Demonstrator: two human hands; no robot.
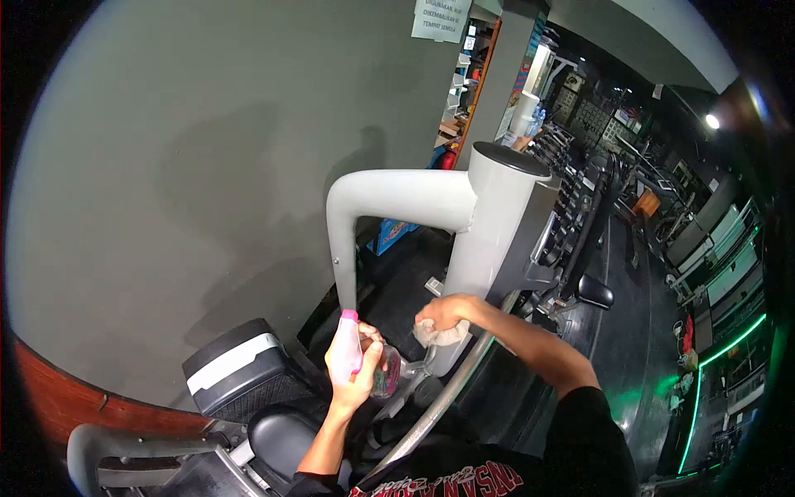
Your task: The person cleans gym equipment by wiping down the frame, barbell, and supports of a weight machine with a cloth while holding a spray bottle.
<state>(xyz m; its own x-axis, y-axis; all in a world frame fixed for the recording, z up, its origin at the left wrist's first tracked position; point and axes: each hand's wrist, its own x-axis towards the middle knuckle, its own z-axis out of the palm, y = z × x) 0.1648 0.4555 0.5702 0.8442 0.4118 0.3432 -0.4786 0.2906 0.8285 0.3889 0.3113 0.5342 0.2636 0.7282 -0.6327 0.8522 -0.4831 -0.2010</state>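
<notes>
My left hand (354,364) is wrapped round a spray bottle (349,335) with a pink and white head; its clear body (386,374) shows below my fingers. In my right hand (447,311) is a bunched pale cloth (440,333), held against or very close to the lower part of a thick white post (489,240). From that post a bent white tube (397,192) runs left and turns down behind the spray bottle. A bare metal bar (447,406) slants below my right forearm.
A grey wall (207,149) stands close on the left. Black padded machine parts (248,373) and a seat (290,439) lie at lower left. Dumbbell racks (563,207) line the right, beside dark floor (629,331). A paper sign (440,18) hangs above.
</notes>
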